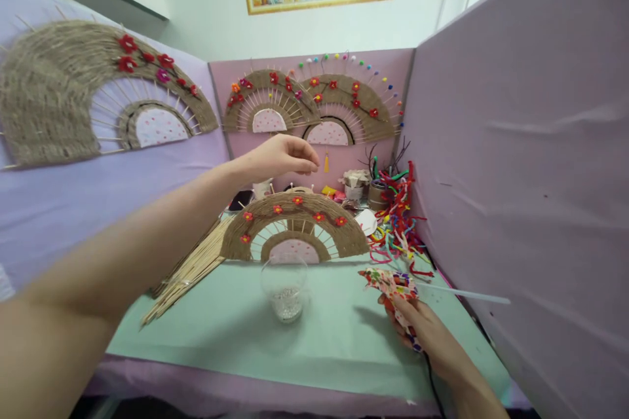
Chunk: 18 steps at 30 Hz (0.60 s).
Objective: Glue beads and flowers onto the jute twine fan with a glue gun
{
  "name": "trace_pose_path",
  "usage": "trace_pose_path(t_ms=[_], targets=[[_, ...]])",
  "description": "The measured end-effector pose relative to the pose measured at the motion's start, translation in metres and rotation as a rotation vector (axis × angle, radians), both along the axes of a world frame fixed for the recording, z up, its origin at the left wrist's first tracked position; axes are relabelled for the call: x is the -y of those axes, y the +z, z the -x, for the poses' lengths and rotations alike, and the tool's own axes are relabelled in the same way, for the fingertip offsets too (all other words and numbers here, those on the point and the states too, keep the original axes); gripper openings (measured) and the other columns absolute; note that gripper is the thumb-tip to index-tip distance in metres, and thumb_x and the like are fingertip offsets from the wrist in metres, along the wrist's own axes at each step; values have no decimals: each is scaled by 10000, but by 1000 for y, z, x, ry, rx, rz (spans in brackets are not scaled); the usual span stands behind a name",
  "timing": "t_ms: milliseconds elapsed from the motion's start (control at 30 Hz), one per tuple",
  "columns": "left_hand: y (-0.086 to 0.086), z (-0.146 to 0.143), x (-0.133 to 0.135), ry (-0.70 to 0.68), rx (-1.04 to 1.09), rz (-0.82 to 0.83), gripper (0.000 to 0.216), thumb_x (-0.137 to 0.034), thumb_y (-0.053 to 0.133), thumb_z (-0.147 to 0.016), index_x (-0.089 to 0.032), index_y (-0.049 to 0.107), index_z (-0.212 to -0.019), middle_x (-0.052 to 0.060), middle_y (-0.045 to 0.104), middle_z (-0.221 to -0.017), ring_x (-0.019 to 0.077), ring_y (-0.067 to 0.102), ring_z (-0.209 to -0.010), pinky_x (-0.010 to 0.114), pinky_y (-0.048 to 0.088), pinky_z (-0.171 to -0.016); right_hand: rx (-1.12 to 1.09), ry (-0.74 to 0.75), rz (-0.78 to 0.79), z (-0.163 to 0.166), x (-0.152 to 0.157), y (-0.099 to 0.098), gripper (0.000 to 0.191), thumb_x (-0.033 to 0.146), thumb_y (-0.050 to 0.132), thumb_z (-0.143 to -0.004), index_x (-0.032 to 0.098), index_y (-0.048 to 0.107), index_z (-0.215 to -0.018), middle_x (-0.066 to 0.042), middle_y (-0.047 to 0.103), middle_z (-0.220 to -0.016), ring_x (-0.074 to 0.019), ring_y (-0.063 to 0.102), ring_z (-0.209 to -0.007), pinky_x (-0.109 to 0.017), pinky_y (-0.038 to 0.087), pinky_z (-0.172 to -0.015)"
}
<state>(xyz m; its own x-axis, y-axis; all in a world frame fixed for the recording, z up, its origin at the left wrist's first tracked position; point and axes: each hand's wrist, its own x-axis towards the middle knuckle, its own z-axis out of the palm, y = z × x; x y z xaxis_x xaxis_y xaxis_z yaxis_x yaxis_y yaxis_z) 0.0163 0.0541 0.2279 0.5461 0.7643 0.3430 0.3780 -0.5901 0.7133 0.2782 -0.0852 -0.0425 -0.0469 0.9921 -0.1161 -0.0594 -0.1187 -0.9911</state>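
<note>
My right hand (pixel 417 327) is wrapped round the handle of a hot glue gun (pixel 390 283) covered in a colourful pattern. A glue stick (pixel 472 292) juts from its back, and its nozzle points left. Raised over the fan, my left hand (pixel 287 156) has its thumb and fingers drawn together in a pinch; what they hold, if anything, is too small to make out. Below it a twine-wrapped fan (pixel 344 236) with red flowers stands upright on the table. In front of the fan is a clear plastic cup (pixel 286 281) with small pale beads at its bottom.
Thin sticks (pixel 191 268) lie in a bundle at the left. Coloured pipe cleaners (pixel 400 209) are heaped at the back right, near a brown pot (pixel 377 196). Finished fans (pixel 383 108) hang on the padded walls. A black cord (pixel 432 383) trails from the glue gun.
</note>
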Motion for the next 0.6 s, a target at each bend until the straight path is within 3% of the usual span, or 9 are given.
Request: trace_pose_path(t_ms=[133,300,500,600], targets=[[4,-25,-45,-79,-180,12,134,-171,766,-570,-148,721,-694,34,670,-650,133,601,-623,300,488,-685,-48,-4,-1,2,1,-10,457,637,574,-769,189,539,-688,42,381,-569,-95,322,-476,-234,267,-414],[-2,-47,-77,-130,-429,-17,110,-163,716,-563,-158,727,-672,18,672,-624,118,577,-574,260,446,-642,-160,-26,12,-1,0,-15,450,619,610,-753,170,597,-781,37,405,-591,-93,331,-483,-227,274,-412],[-8,-71,-84,-69,-898,-143,231,-169,623,-619,-170,741,-817,-18,698,-737,97,565,-639,217,403,-681,-258,-19,15,-6,-1,-25,472,617,641,-735,154,612,-818,38,424,-603,-75,325,-477,-209,284,-398],[-8,-78,-81,-48,-1032,-201,256,-169,602,-649,-174,742,-862,-16,707,-783,95,566,-663,203,387,-678,-296,-5,5,-7,-2,-28,453,597,647,-747,153,611,-828,38,433,-620,-68,323,-483,-200,292,-397]])
